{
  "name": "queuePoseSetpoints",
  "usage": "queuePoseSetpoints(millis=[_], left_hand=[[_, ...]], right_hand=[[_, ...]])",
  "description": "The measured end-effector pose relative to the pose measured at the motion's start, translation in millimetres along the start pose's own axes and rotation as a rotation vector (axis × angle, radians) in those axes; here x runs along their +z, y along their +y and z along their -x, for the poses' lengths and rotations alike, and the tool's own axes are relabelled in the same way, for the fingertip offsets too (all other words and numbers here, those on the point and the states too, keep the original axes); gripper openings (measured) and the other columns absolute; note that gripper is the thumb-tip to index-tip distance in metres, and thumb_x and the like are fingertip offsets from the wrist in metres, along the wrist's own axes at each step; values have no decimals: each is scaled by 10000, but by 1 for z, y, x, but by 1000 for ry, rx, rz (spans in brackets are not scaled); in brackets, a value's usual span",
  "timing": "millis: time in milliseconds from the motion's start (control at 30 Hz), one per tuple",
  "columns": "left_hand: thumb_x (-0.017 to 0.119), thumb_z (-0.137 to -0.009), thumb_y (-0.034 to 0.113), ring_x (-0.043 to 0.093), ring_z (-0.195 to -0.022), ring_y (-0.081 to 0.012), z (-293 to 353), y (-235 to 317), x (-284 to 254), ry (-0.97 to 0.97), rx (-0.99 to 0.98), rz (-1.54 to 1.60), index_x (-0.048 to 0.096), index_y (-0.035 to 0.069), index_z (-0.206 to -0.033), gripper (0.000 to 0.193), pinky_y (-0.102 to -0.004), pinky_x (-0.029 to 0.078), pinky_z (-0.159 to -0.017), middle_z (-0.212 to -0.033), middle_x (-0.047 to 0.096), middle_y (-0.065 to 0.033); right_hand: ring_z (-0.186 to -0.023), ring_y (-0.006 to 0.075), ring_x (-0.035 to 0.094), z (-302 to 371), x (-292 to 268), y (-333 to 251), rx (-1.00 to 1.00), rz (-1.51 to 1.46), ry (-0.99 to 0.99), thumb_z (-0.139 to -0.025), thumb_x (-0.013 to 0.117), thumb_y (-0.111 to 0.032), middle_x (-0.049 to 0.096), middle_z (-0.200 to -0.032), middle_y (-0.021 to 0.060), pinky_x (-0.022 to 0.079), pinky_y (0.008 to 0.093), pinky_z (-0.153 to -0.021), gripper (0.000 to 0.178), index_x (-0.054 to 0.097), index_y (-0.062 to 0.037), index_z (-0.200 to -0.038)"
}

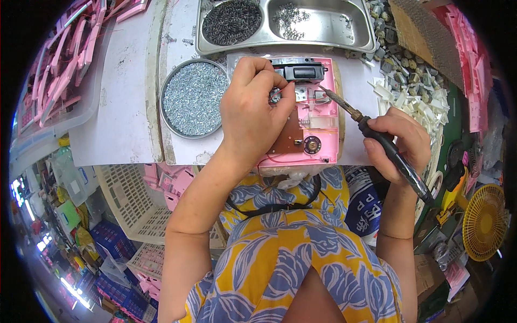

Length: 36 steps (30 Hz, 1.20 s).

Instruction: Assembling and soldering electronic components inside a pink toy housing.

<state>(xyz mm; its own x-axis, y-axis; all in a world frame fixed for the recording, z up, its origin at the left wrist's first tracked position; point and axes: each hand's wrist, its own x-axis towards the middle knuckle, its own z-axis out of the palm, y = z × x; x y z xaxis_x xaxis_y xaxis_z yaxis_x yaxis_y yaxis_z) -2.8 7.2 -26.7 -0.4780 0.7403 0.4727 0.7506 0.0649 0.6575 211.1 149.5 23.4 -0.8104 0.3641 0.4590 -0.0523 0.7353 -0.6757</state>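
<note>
Has one pink case (331,123) at the edge of one white table (126,102). Grips one black soldering iron (404,168) in the right hand (412,138), right of the case. Curls the left hand (252,107) over the case's upper left; cannot tell the thing pinched there. Shows one round dish (163,110) left of the case, one tray (323,37) past it.

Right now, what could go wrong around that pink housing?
The soldering iron in the right hand has its tip near the left hand; if hot, it might burn the thumb. That tip could mark the pink housing beneath. The left wrist, beside the round dish, might spill its metal parts.
</note>
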Motion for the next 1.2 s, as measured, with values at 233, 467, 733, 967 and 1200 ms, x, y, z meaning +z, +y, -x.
queuePoseSetpoints(millis=[233,467,733,967,1200], left_hand=[[800,-784,69,565,-680,-148,0,1,-1,-1,-1,-23,699,9,-817,123,-272,458,-558,-945,607,-74],[795,-761,79,640,-771,-248,1,10,-13,-11,12,-23,683,34,-934,211,-341,533,-634,-1010,594,-105],[763,-796,139,651,-718,-244,1,53,0,-557,277,-202,628,73,-848,159,-348,532,-599,-880,590,-76],[715,-814,127,664,-715,-259,5,48,5,-584,265,-225,610,57,-839,129,-374,539,-589,-855,599,-88],[699,-690,59,698,-664,-213,-13,64,3,-762,397,-393,637,27,-808,138,-334,561,-507,-804,630,-103]], right_hand=[[-534,160,541,8,-2,6,4,-14,57,-734,796,-56,651,-705,85,390,272,-483,272,693,-4,-981],[-585,163,573,19,-18,7,59,-24,109,-738,784,-25,677,-756,112,412,269,-524,288,684,21,-1004],[-633,158,585,25,-30,3,53,34,165,-747,786,-5,670,-774,119,411,252,-557,310,676,44,-1033],[-664,167,608,46,-41,2,143,-20,229,-766,786,-12,678,-795,117,438,250,-587,288,680,43,-1028],[-713,182,638,44,-36,-3,159,48,186,-776,780,2,688,-827,138,475,264,-637,280,679,51,-1033]])
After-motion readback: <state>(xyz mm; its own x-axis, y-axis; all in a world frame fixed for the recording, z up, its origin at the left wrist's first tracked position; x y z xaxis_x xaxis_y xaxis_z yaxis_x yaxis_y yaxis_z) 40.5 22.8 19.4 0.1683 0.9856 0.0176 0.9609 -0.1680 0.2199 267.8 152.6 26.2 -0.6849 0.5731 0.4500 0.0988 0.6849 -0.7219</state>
